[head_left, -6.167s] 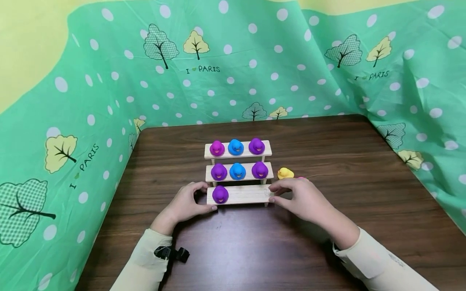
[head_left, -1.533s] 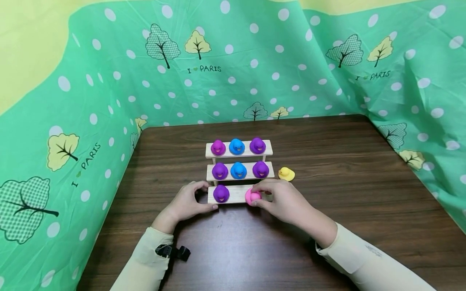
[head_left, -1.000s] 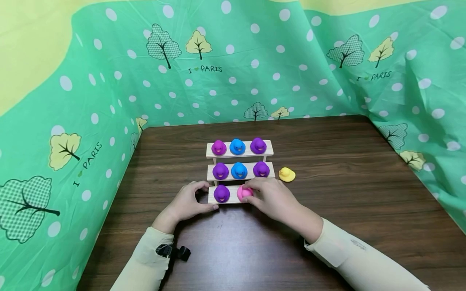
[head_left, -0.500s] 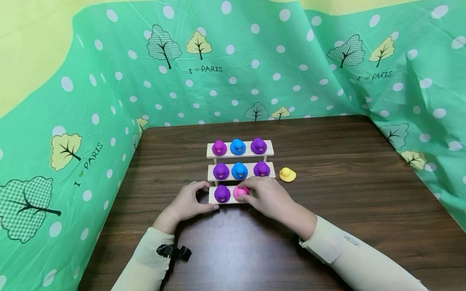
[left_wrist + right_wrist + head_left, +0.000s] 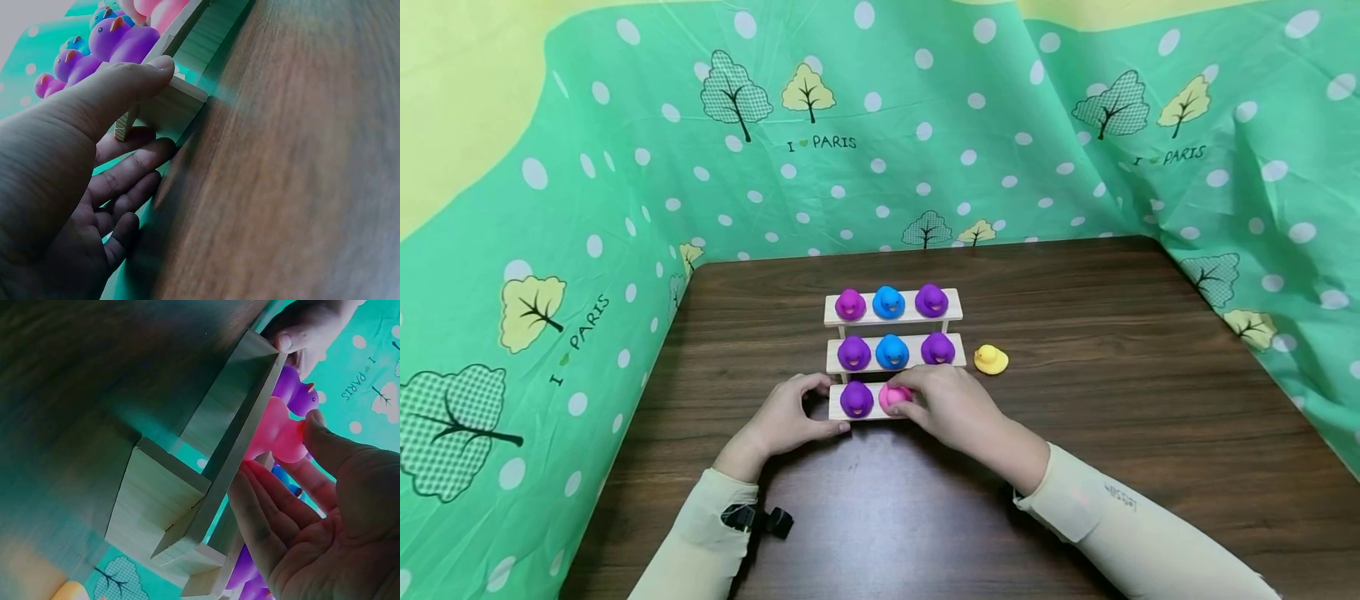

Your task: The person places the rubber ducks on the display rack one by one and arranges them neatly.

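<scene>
A three-step wooden display stand (image 5: 842, 414) carries rubber ducks in rows, a dark purple duck (image 5: 857, 400) at the left of its lowest step. My left hand (image 5: 778, 417) holds that step's left end, the thumb by the front corner and the other fingers at the side and behind. Just right of the purple duck sits a pink rubber duck (image 5: 275, 432) on the same step. Thumb and fingers of my right hand (image 5: 955, 408) pinch it, hiding part of the duck and the step's right end in the head view.
On the middle step a blue duck (image 5: 892, 352) stands between two purple ones. The top step (image 5: 955, 307) bears a magenta, a blue and a purple duck. A yellow duck (image 5: 991, 360) rests on the dark wooden table (image 5: 1075, 317), right of the stand.
Earlier the right hand was at the lowest step's right end without the pink duck showing in it. It has since brought the pink duck leftward along the step. The left hand stays put.
</scene>
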`<state>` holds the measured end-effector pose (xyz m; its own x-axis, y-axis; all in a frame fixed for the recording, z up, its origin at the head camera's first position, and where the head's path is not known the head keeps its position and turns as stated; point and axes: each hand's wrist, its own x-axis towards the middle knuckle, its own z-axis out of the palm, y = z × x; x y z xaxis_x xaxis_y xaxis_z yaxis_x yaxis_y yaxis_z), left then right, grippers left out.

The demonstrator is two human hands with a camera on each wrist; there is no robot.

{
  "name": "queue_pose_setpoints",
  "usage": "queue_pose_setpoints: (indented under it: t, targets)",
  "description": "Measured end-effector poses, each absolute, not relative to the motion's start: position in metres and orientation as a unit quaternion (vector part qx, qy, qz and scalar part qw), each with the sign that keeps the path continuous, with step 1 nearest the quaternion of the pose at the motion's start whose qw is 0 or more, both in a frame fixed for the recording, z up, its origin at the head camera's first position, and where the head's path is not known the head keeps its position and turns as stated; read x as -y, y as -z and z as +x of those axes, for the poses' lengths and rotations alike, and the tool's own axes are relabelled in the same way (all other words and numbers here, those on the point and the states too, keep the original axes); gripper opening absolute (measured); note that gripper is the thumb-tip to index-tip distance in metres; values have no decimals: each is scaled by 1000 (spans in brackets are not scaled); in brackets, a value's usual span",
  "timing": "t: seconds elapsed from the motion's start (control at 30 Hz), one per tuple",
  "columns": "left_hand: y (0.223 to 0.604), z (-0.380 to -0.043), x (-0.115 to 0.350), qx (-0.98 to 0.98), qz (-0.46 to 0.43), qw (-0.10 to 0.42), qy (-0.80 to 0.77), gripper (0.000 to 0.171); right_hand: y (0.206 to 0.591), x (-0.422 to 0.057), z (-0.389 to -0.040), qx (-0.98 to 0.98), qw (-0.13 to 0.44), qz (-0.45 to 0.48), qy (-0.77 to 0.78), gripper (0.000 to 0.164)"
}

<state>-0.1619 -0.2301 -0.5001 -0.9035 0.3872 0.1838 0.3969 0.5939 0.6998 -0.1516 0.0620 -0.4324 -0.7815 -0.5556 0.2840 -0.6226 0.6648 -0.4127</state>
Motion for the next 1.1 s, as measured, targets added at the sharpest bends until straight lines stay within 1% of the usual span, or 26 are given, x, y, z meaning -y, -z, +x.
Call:
queue_pose_setpoints:
  t: [0.17,0.4,0.53,0.8,1.1]
  targets:
    - [501,-163,230,893,-220,5,393,53,432,-63,-152,911,64,322,-249,16]
    - [500,-163,229,893,-219,3,393,53,429,-68,-150,912,60,318,-251,28]
    - [499,-163,229,893,-218,2,394,54,425,-76,-146,912,54,312,-261,28]
    - [499,-163,229,893,-220,2,393,54,417,-103,-139,916,36,282,-282,34]
    - [500,-162,230,894,-212,-2,395,53,420,-142,-137,930,36,232,-282,31]
